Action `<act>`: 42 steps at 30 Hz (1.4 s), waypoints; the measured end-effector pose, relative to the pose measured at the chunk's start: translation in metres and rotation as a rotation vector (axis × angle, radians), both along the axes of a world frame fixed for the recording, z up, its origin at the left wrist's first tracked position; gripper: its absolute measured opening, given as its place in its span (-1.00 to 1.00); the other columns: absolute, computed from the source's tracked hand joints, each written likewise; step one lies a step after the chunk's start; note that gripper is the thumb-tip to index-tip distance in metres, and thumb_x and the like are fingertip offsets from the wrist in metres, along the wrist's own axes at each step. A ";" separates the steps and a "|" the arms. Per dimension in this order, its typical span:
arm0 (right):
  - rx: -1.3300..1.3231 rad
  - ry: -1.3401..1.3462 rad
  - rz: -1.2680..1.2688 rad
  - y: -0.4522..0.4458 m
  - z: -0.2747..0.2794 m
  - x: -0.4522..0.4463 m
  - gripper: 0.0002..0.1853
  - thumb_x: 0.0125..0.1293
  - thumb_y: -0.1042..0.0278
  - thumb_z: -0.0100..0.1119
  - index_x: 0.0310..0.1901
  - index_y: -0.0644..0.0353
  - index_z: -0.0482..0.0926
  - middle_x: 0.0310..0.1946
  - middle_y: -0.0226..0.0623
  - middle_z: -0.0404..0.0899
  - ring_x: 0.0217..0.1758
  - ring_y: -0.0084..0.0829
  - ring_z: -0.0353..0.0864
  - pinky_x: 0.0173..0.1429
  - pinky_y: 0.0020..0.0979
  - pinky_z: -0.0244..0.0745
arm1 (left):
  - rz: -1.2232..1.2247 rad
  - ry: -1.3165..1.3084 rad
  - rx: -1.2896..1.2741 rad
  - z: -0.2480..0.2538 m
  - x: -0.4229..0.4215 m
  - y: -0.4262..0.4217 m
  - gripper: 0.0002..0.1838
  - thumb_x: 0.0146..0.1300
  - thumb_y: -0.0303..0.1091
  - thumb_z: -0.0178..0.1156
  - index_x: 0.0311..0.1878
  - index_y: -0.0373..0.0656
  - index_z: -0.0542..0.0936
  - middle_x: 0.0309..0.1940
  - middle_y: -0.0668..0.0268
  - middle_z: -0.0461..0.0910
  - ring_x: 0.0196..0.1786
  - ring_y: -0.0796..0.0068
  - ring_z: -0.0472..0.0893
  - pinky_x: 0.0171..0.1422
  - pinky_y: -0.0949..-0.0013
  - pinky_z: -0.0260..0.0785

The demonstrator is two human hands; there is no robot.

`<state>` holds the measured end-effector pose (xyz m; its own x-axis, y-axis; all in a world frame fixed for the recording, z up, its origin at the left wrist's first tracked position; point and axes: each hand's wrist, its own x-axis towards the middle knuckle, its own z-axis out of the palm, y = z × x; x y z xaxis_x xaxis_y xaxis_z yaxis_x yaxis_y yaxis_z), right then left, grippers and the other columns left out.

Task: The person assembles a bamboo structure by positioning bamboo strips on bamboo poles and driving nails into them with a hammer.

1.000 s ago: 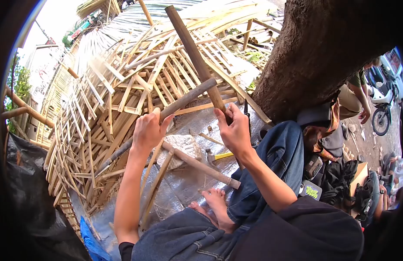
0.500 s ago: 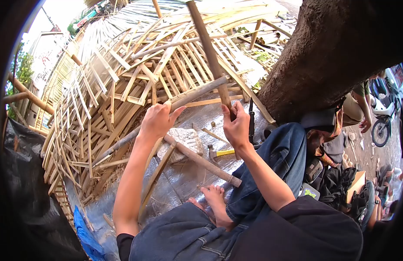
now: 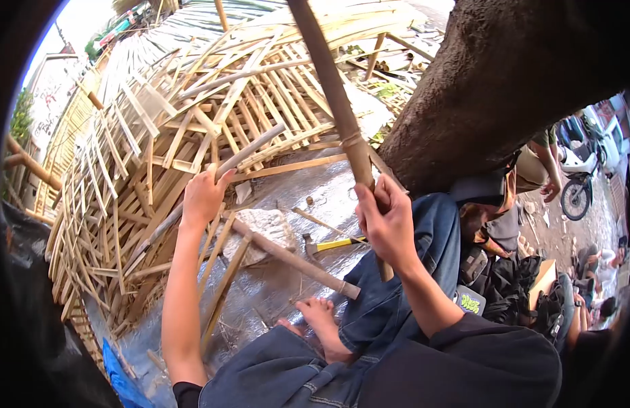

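My left hand [image 3: 203, 196] is wrapped round a long thin grey pole [image 3: 250, 148] that slants from lower left to upper right. My right hand [image 3: 387, 221] grips a thicker brown pole [image 3: 332, 81] near its lower end; it rises past the top edge of the view. The two poles are apart. Below my hands lie a pale stone block [image 3: 266, 230], a hammer with a yellow handle [image 3: 337, 244] and a round wooden stick [image 3: 298, 260] that reaches toward my knee.
A large heap of split bamboo slats [image 3: 169, 146] fills the left and back. A thick tree trunk [image 3: 465, 95] leans at the right. Beyond it are a person's arm [image 3: 548, 170], a motorbike [image 3: 577, 192] and dark bags [image 3: 505, 285]. Blue plastic [image 3: 122, 377] lies at lower left.
The right hand has moved right and down with the brown pole, away from the grey pole. The left hand, still holding the grey pole, has shifted left in view.
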<state>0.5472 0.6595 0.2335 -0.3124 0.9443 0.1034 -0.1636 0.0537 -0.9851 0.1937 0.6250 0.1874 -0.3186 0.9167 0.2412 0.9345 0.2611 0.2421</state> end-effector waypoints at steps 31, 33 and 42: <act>0.717 -0.384 0.425 -0.050 -0.019 -0.035 -0.71 0.08 0.71 0.34 -0.31 0.29 0.37 0.06 -0.25 0.72 -0.16 -0.17 0.43 -0.07 -0.26 0.44 | 0.161 -1.082 0.886 0.077 0.125 -0.184 -0.60 0.54 -0.48 0.02 0.37 -0.38 0.41 0.43 0.04 0.40 0.39 0.14 0.51 0.30 0.16 0.56; 0.718 -0.400 0.413 -0.054 -0.018 -0.038 -0.65 -0.01 0.74 0.39 -0.31 0.28 0.38 0.02 -0.31 0.74 -0.19 -0.21 0.41 -0.13 -0.30 0.41 | 0.231 -1.090 0.887 0.074 0.126 -0.191 -0.61 0.53 -0.50 0.04 0.36 -0.37 0.43 0.41 0.06 0.42 0.39 0.15 0.51 0.27 0.16 0.58; 0.721 -0.336 0.392 -0.061 -0.030 -0.060 -0.53 -0.01 0.69 0.47 -0.44 0.21 0.23 -0.16 -0.30 0.78 -0.32 -0.30 0.48 -0.30 -0.39 0.38 | 0.185 -1.126 1.026 0.046 0.117 -0.228 -0.63 0.47 -0.58 0.07 0.31 -0.39 0.43 0.05 0.03 0.64 0.17 0.20 0.66 0.18 0.17 0.62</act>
<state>0.4871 0.5989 0.2031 -0.7210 0.5033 0.4763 -0.0085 0.6809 -0.7323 0.3108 0.3969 0.2334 -0.8508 0.4394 0.2882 0.1230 -0.3666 0.9222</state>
